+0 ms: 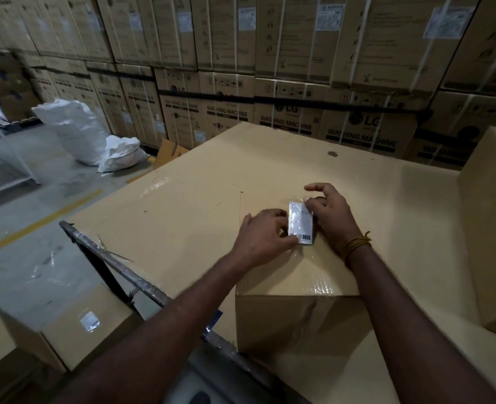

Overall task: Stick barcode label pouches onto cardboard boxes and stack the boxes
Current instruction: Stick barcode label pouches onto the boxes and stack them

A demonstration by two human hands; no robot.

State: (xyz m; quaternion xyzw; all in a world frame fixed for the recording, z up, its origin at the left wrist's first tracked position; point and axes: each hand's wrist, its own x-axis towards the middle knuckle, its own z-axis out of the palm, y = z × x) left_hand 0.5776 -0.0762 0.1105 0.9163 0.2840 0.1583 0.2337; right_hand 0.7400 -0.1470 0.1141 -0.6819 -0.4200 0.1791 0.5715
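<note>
1. The barcode label pouch (300, 223) lies flat on the top face of the cardboard box (299, 275) in the middle of the scene, near that face's far edge. It looks thin, light and pliable: a clear glossy sleeve over a white slip, likely to slide or wrinkle if pushed unevenly. I judge it best handled by its edges and pressed down with flat fingertips, worked outward so that no air stays trapped.

2. Its long axis runs near to far, tilted slightly. The printed barcode sits at the near end, and the clear flap reaches a little past the white slip at the far end.

3. The left hand (263, 233) has curled fingers resting on the pouch's left edge, with the thumb at the near-left corner beside the barcode; it appears to pin the pouch down. Whether it pinches the edge I cannot tell.

4. The right hand (327, 212) touches the far-right corner with bent fingertips, the index finger lifted and spread towards the far side; it presses, so far as can be seen, and does not clutch. A yellow-brown thread band (356, 244) circles that wrist.

5. The box looks stiff, with glossy tape on its near top edge. It stands on a broad cardboard sheet (212, 182).

6. Another labelled box (77, 325) sits low at the near left, a plain box (491, 228) at the right, white sacks (77, 129) on the floor at the far left, and stacked washing-machine cartons (284, 83) across the far side.
</note>
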